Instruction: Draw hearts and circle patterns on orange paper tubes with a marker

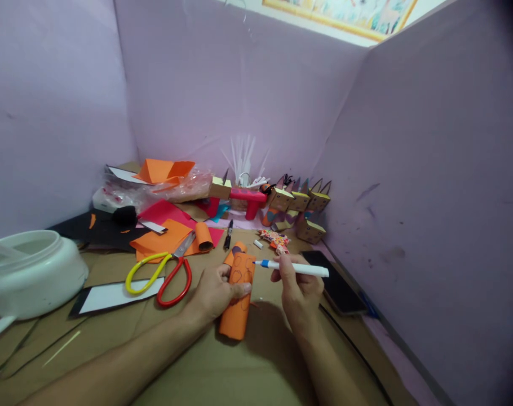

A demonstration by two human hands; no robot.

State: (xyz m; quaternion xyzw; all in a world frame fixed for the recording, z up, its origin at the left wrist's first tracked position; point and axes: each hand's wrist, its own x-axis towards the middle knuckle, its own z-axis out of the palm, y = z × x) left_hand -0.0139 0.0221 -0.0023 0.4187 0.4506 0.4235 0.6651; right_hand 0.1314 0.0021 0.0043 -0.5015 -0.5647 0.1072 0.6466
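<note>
My left hand (216,290) is closed on an orange paper tube (236,318), its thumb lying across the front. Drawn dark outlines of rounded spots cover the tube's upper part. Between the fingers of my right hand (299,290) is a white marker (303,268) with a blue collar. The marker's tip is at the tube's upper right edge; whether it touches, I cannot tell. Just behind the tube, a smaller orange piece with a purple spot (238,248) shows in part. A small white cap (258,244) lies on the cardboard beyond.
Scissors (172,270) with yellow and red handles lie left, over a white strip (116,296). A white pot (32,276) stands far left, a black phone (335,282) right. Several cardboard animal heads (301,200) and a pink tube figure (248,196) stand behind. Purple walls enclose three sides.
</note>
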